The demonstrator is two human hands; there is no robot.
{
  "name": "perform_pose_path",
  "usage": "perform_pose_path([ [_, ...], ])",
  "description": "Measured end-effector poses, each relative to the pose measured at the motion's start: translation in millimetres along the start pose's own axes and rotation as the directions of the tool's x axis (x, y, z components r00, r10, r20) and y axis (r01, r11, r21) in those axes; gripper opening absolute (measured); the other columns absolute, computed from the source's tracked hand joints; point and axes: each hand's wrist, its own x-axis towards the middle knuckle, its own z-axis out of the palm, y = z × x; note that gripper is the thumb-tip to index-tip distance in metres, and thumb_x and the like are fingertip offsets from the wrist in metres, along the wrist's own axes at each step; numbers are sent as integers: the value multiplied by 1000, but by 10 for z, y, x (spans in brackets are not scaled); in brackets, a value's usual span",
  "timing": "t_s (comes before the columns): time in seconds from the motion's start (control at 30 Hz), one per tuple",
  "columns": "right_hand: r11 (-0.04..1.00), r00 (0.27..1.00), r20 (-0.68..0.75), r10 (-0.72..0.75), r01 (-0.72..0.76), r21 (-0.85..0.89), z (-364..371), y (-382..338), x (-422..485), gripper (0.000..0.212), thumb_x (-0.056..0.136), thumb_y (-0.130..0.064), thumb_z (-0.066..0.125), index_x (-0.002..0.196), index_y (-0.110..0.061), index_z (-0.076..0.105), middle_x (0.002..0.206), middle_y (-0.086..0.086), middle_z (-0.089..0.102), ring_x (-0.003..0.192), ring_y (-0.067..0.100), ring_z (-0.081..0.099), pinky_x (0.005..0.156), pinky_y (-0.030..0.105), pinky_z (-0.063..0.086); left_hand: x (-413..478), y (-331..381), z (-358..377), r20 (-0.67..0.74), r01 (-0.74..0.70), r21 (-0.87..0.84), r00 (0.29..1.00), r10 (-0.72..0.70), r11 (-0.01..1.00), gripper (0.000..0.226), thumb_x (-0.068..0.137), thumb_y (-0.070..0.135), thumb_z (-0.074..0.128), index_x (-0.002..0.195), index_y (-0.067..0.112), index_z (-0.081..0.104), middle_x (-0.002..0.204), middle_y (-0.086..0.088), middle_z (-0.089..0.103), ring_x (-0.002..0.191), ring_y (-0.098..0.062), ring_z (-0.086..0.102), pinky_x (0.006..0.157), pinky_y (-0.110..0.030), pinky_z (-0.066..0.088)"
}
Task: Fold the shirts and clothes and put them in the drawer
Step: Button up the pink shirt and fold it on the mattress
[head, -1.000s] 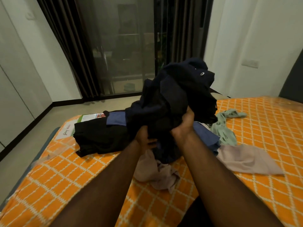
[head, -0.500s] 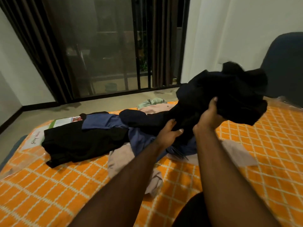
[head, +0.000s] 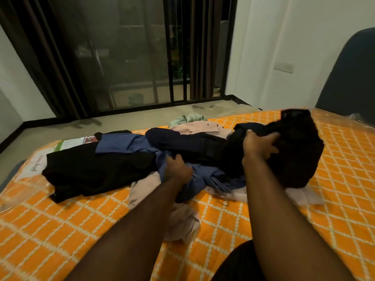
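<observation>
A heap of clothes lies across the orange checked bed (head: 50,230). My right hand (head: 257,146) grips a bunched black garment (head: 296,153) at the heap's right end, low over the bed. My left hand (head: 175,169) holds a fold of a blue shirt (head: 129,144) in the middle of the heap. A dark navy garment (head: 182,141) stretches between the two hands. A black garment (head: 97,171) lies flat on the left. Pale pink cloth (head: 180,220) shows under the pile, near my left forearm. No drawer is in view.
A light green garment (head: 186,119) and more pink cloth (head: 200,126) lie at the bed's far edge. A printed plastic packet (head: 73,141) sits at the far left corner. Beyond are bare floor, a dark glass door with curtains, and a blue headboard (head: 349,78) on the right.
The dark bundle, held high in both hands a second ago, has swung right and come down onto the bed. My left hand let go of it and now holds the blue shirt.
</observation>
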Motion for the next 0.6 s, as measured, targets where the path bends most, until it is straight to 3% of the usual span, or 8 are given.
perform_pose_path([
  [0.1,964,963,152,-223,240,-111,155,-27,-70,69,91,-35,68,154,-20,43,158,17,34,137,41,46,107,44,45,199,-48,-89,-18,77,-306,996,-87,949,88,90,22,67,159,35,15,143,-21,42,118,-47,56,98,-51,51],
  [0.13,953,938,222,-265,290,-84,203,-33,-127,65,91,-34,69,151,-18,48,154,15,43,136,38,49,109,42,45,246,-17,-137,16,132,-489,990,-142,862,101,86,21,71,157,48,5,139,-16,49,112,-47,62,93,-52,55],
  [0.2,963,892,372,-257,270,16,300,-13,-286,63,93,-33,70,150,-15,50,150,10,52,135,31,51,110,43,45,353,60,-199,157,287,-799,948,-277,528,106,87,17,72,152,59,0,133,-3,50,98,-43,69,76,-50,61],
  [0.23,974,870,441,-221,218,59,341,11,-360,62,93,-34,70,149,-15,52,147,8,55,132,29,53,109,44,46,392,115,-230,227,335,-851,929,-292,405,99,92,16,69,154,57,3,133,-3,49,97,-41,70,68,-43,60],
  [0.37,990,808,573,-137,120,67,540,181,-625,50,84,-43,70,126,-17,67,122,4,70,114,27,64,96,43,53,564,205,-343,325,385,-850,921,-217,359,71,100,26,60,159,38,22,149,-5,47,110,-37,63,68,-35,50],
  [0.43,991,791,598,-129,124,51,640,260,-668,61,80,-49,69,133,-20,64,127,3,68,115,25,64,98,45,53,616,209,-378,352,399,-873,914,-202,281,61,99,28,59,155,29,35,144,-4,54,108,-30,64,69,-35,50],
  [0.53,995,780,618,-97,70,67,706,351,-660,63,89,-45,71,145,-21,54,135,3,63,119,23,60,103,48,51,635,231,-416,368,400,-895,912,-180,199,28,98,29,62,124,19,63,124,-3,67,105,-22,66,67,-30,51],
  [0.6,994,789,612,-59,-11,110,711,396,-640,58,94,-44,69,144,-20,54,127,2,63,111,21,60,100,47,51,676,251,-413,318,344,-927,932,-173,150,15,97,27,62,110,20,66,115,-2,69,98,-17,66,64,-28,46],
])
